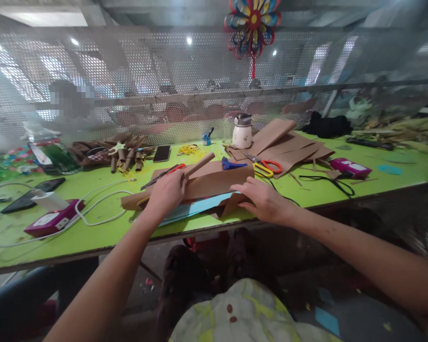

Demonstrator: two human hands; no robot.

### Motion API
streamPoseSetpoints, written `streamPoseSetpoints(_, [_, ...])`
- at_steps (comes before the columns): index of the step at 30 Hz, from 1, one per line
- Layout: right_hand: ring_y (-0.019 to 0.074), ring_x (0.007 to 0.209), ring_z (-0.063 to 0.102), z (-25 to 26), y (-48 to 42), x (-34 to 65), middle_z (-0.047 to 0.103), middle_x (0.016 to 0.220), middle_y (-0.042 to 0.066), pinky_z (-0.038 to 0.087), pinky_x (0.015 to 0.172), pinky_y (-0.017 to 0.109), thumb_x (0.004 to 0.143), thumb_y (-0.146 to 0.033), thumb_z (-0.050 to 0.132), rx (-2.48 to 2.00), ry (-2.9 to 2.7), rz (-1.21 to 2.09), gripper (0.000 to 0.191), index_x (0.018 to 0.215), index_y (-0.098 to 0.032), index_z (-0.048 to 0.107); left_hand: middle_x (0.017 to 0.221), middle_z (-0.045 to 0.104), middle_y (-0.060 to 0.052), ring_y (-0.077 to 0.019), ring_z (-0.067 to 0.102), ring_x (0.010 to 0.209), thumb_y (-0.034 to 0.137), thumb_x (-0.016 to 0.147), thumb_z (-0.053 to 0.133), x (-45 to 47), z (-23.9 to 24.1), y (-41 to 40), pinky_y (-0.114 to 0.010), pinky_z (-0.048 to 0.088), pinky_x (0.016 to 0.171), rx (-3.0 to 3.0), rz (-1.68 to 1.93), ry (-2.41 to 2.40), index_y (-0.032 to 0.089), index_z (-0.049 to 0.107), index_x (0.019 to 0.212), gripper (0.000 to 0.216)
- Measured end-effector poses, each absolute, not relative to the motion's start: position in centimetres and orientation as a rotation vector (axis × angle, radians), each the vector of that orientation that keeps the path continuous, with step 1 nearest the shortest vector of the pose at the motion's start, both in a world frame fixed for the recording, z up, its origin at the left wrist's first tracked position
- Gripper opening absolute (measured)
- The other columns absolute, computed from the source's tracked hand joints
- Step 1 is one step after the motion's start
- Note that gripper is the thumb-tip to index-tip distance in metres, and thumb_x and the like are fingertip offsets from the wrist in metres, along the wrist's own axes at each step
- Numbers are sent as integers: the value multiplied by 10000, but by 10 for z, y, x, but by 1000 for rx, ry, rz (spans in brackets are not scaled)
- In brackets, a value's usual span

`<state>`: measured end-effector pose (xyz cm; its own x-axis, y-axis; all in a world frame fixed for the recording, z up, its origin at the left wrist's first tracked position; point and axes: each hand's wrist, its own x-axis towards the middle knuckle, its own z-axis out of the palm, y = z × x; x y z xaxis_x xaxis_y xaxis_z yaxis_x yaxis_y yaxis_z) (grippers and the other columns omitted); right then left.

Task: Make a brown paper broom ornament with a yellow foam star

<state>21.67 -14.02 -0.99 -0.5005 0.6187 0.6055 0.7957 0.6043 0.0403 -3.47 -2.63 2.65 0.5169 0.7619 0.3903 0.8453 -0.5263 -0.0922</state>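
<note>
My left hand point(168, 191) is closed round the lower end of a thin rolled brown paper tube point(202, 164), which slants up to the right. Beneath it lies a folded sheet of brown paper point(214, 184), with light blue paper point(199, 205) showing under its front edge. My right hand point(266, 199) has its fingers curled at the right end of the brown paper, gripping its edge. A blue glue gun point(232, 164) rests just behind the sheet. Red-handled scissors point(171, 170) lie partly hidden behind my left hand.
Yellow-and-orange scissors point(269, 167) lie by brown paper sheets point(288, 142) and a white bottle point(242, 133). Purple power strips point(55, 219) sit left and right, with a white cable at left. A phone point(162, 153) and brown paper rolls point(126, 159) are behind; perforated mesh stands beyond.
</note>
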Motion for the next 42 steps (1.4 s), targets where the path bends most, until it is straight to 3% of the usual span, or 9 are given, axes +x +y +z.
streamPoseSetpoints(3, [240,828,448,-17,-139,220,574,886,101,405,713,365,810,-138,551,-1129,-2315,-398,411,1217,-115,497,927,662,-128,-255,609,824,290,906,358,-37,25,-29,-316,405,679,-2502,-475,-1346,156,573,970,261])
streamPoseSetpoints(6, [231,791,411,-24,-134,223,507,793,78,366,670,350,737,-67,554,-1194,-2336,-469,238,947,-148,631,918,665,-123,-247,611,804,283,903,364,-37,23,-31,-317,408,689,-2513,-458,-1350,153,573,958,252])
streamPoseSetpoints(8, [229,790,397,-26,-129,223,496,784,81,350,665,352,714,-27,528,-1204,-2313,-539,171,760,-163,621,912,664,-123,-249,609,802,287,902,363,-37,23,-31,-320,409,688,-2510,-451,-1348,154,574,926,251])
streamPoseSetpoints(10, [232,810,398,-26,-121,221,506,814,93,355,688,362,728,-22,508,-1178,-2252,-601,168,691,-167,586,909,661,-124,-256,606,814,288,904,355,-37,23,-32,-324,408,683,-2511,-458,-1332,154,575,915,259])
streamPoseSetpoints(16, [216,796,439,-13,-95,216,496,829,88,374,688,334,801,-55,447,-1131,-2139,-614,187,696,-181,539,945,664,-121,-251,604,822,300,907,344,-38,26,-29,-320,419,692,-2536,-499,-1388,156,578,993,288])
streamPoseSetpoints(25, [171,740,472,1,-76,228,498,832,61,363,636,281,817,-122,504,-1171,-2241,-437,118,710,-169,519,866,661,-111,-230,590,747,301,897,345,-35,33,-28,-316,408,645,-2555,-519,-1409,154,574,925,273])
streamPoseSetpoints(37, [201,829,524,32,-56,228,565,945,106,392,674,307,802,-132,526,-1300,-2446,-544,74,778,-139,596,784,639,-74,-214,572,687,326,886,383,-28,57,-41,-297,371,588,-2735,-528,-1291,180,570,919,239])
streamPoseSetpoints(42, [205,789,535,34,-52,228,604,846,105,386,674,316,816,-145,513,-1332,-2452,-587,101,747,-140,588,790,649,-80,-208,563,670,332,881,398,-20,58,-42,-297,367,591,-2786,-514,-1227,172,591,921,253])
